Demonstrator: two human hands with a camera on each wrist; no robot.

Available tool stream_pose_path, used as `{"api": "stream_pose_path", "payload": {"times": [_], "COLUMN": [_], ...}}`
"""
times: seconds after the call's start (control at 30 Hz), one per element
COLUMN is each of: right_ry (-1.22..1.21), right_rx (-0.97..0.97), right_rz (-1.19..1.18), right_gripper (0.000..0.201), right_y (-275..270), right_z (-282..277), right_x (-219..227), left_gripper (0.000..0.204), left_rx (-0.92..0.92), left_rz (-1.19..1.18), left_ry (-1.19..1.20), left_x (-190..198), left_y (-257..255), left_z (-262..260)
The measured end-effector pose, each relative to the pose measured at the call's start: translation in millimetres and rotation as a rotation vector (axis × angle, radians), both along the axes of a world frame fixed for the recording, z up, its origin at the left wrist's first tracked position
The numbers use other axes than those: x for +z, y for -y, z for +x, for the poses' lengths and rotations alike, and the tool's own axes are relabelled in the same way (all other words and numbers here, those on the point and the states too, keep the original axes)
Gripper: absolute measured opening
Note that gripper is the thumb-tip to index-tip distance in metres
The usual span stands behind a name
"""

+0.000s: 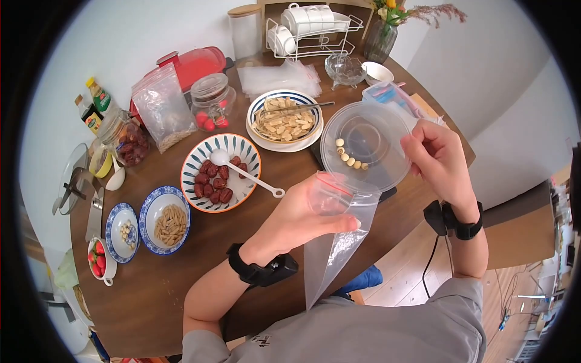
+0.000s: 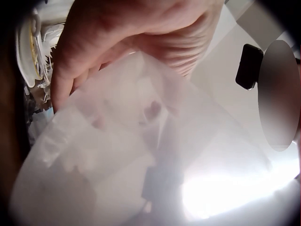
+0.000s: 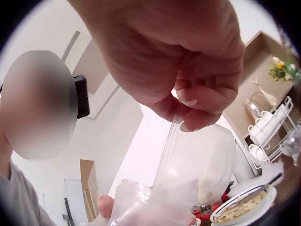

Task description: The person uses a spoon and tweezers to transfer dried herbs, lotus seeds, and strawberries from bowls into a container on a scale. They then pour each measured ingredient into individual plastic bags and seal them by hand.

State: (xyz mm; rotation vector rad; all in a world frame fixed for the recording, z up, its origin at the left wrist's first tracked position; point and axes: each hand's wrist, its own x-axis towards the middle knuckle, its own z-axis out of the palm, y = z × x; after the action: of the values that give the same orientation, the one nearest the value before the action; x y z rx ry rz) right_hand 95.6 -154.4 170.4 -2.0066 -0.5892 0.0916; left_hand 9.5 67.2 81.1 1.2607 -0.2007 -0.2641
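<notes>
My right hand (image 1: 440,157) pinches the rim of a clear round plastic bowl (image 1: 384,136) between thumb and fingers. The bowl is tipped toward the left, and several small cream lotus seeds (image 1: 347,158) lie in a curved row inside it. My left hand (image 1: 293,218) grips a clear zip bag (image 1: 339,257) near its red-edged mouth, which is spread apart under the bowl's lower edge. The bag's pointed lower end hangs down toward my lap. In the left wrist view the bag (image 2: 117,150) fills most of the picture; the right wrist view shows the bowl (image 3: 202,160) over it.
Left of my hands stand a bowl of red dates (image 1: 245,187) with a white spoon, a blue-rimmed bowl (image 1: 147,221) and a small plate (image 1: 113,233). Behind are a bowl of pale slices (image 1: 284,124), flat bags (image 1: 281,78), jars and a cup rack (image 1: 321,45).
</notes>
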Motion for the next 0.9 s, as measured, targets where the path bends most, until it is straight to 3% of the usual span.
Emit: {"api": "stream_pose_path", "payload": {"times": [0.1, 0.17, 0.37, 0.8, 0.9], "right_ry": [0.152, 0.457, 0.759, 0.987, 0.911], "right_rx": [0.005, 0.064, 0.133, 0.181, 0.046], "right_rz": [-0.072, -0.155, -0.188, -0.255, -0.197], "right_gripper": [0.026, 0.023, 0.019, 0.020, 0.020], "right_y": [-2, -4, -8, -11, -9], "right_z": [-9, -14, -28, -38, -29], "right_x": [4, 9, 20, 27, 20], "left_gripper": [0.072, 0.076, 0.081, 0.089, 0.092], "left_rx": [-0.020, -0.003, 0.041, 0.091, 0.091], "left_rz": [-0.062, -0.030, 0.024, 0.038, 0.072], "left_ry": [-0.013, 0.029, 0.176, 0.247, 0.246], "left_x": [0, 2, 1, 2, 2], "left_y": [-2, -3, -5, -3, -2], "left_z": [0, -1, 1, -1, -2]}}
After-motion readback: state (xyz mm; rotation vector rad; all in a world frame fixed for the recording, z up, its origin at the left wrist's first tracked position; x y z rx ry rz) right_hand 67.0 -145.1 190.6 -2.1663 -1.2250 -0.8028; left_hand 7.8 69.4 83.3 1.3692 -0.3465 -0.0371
